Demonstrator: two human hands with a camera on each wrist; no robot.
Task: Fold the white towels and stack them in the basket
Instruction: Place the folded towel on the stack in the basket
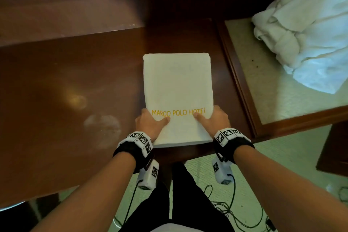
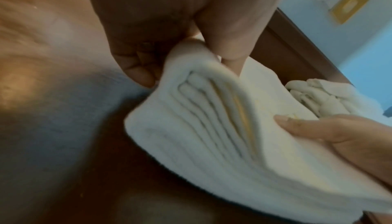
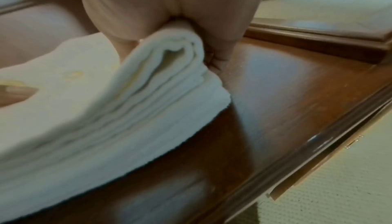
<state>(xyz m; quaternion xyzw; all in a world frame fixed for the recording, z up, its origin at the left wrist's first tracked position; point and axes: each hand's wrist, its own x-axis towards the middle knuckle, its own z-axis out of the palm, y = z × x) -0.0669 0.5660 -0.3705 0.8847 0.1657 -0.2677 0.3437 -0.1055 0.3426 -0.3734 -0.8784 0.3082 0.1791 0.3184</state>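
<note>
Left hand (image 1: 150, 124) and right hand (image 1: 212, 120) gripping folded towel (image 1: 178, 84) sides, unfolded towels (image 1: 308, 39) heaped nearby

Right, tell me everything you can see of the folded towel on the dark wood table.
The folded towel is white terry-looking cloth, a neat rectangle of several layers lying flat on the dark wood table. Yellow lettering near its close end reads MARCO POLO HOTEL. The left hand and right hand grip its near corners, thumbs on top, fingers under the edges. The wrist views show the stacked folds lifted slightly at those corners.
</note>
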